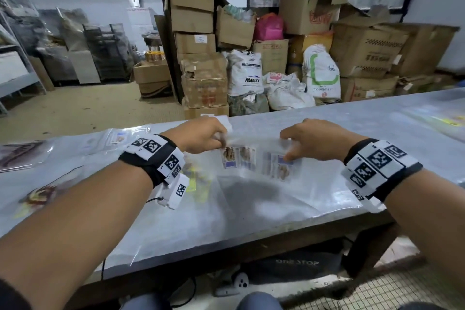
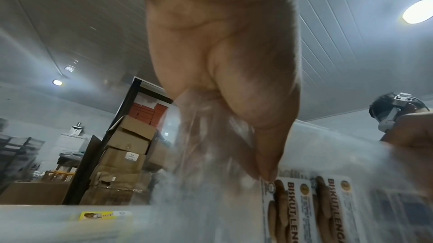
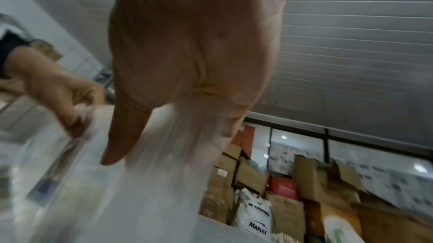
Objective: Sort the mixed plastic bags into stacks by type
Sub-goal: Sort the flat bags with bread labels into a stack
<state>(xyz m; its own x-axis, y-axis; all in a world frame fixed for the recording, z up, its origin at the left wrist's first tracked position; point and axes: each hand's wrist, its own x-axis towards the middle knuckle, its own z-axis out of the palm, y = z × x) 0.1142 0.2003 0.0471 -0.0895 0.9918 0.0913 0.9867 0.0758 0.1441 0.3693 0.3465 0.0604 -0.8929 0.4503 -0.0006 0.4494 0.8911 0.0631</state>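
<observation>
A clear plastic bag (image 1: 254, 161) printed with biscuit labels hangs between both hands over the middle of the table (image 1: 352, 118). My left hand (image 1: 203, 137) pinches its top left corner, and my right hand (image 1: 304, 139) pinches its top right corner. In the left wrist view the left hand (image 2: 225, 99) grips the crumpled clear film, and the label (image 2: 304, 210) reads "BISKUT". In the right wrist view the right hand (image 3: 187, 80) holds the blurred bag (image 3: 140, 173). More clear bags lie flat under it.
Other printed bags lie on the table: a yellow-labelled one (image 1: 198, 184) under my left wrist, a red-patterned one (image 1: 42, 196) at left, a dark one (image 1: 17, 153) at far left, yellow ones (image 1: 450, 118) at far right. Cardboard boxes (image 1: 196, 33) and sacks (image 1: 246, 73) stand behind the table.
</observation>
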